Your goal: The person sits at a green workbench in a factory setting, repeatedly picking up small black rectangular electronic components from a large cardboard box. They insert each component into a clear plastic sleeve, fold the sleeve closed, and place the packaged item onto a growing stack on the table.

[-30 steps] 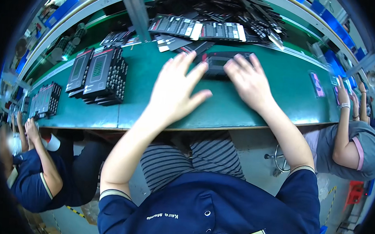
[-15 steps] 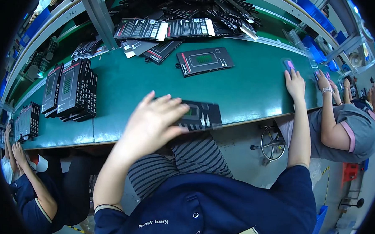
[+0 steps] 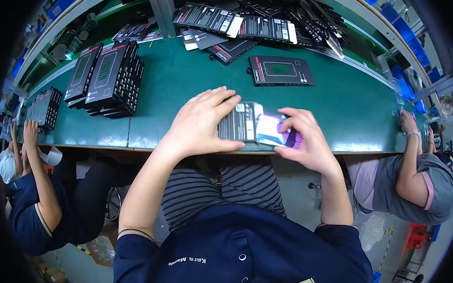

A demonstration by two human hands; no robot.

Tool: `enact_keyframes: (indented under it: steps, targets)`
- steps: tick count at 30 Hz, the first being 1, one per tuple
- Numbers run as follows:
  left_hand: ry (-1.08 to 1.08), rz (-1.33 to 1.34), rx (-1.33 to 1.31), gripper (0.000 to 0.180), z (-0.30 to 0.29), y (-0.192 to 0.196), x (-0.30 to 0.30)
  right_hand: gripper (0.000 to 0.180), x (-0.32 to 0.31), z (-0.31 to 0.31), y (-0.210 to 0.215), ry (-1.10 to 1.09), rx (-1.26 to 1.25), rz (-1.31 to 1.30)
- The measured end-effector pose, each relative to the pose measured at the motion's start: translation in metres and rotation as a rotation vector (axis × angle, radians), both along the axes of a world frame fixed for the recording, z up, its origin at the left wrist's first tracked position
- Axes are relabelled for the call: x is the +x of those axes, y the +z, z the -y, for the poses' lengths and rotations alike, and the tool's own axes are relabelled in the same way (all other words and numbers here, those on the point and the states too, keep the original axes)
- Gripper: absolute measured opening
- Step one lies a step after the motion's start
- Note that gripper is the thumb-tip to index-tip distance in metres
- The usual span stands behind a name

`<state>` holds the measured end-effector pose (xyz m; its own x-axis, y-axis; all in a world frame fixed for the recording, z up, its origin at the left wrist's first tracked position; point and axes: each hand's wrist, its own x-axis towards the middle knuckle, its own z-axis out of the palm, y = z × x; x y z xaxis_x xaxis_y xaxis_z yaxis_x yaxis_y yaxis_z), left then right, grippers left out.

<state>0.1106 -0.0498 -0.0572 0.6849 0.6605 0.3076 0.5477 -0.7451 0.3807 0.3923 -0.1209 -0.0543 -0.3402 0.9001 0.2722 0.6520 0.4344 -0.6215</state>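
Observation:
My left hand is closed around a flat black carton near the table's front edge, with its printed back facing up. Between the thumb and fingers of my right hand is a flat, shiny silver and purple pack. The pack lies right at the carton's right-hand end; glare hides whether any of it is inside. Farther back, another black carton with a green window design lies flat on the green table.
Stacks of black cartons stand at the left. A heap of flat cartons covers the back, beside a metal post. Co-workers sit on both sides, one with a hand on the table at right.
My right hand has come from the far right to the carton, bringing the shiny pack. The carton, front up before, now shows its back, and my left hand grips it. The view has shifted.

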Motion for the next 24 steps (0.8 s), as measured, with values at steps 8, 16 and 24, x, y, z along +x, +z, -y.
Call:
enact_keyframes:
  steps: [8,16,24]
  targets:
    - [0.036,0.239,-0.168,0.091,0.003,0.022,0.013,0.058,-0.057,-0.002,0.003,0.178,0.090,-0.423]
    - [0.064,0.940,0.111,0.087,0.023,0.000,0.048,0.031,-0.095,-0.014,0.042,0.142,-0.416,-1.434]
    - [-0.106,1.414,-0.417,0.019,0.029,0.026,0.047,0.015,-0.109,-0.025,0.018,0.017,0.387,-0.935]
